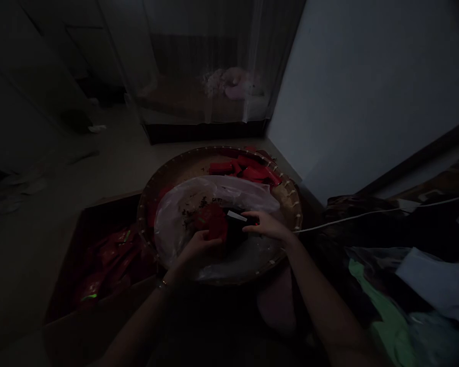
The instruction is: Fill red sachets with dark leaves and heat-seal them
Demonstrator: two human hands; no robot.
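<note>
The light is dim and fine detail is lost. My left hand (195,250) is closed on the lower edge of a red packet (214,219), held over the round woven tray (296,204). To its right, my right hand (265,224) has its fingers around the end of a black device (235,232) with a pale strip on top. A small red light shows by those fingers. Under both hands lies a clear plastic bag (172,199) with dark loose bits (204,201) on it. Several red packets (252,171) are heaped at the tray's far right side.
A cardboard box (61,280) of red packets stands left of the tray. From the right hand's side a white cord (348,220) runs off right. Clothes and bags (398,300) are piled at right, beside a pale wall (359,86). A netted bed (199,97) stands beyond.
</note>
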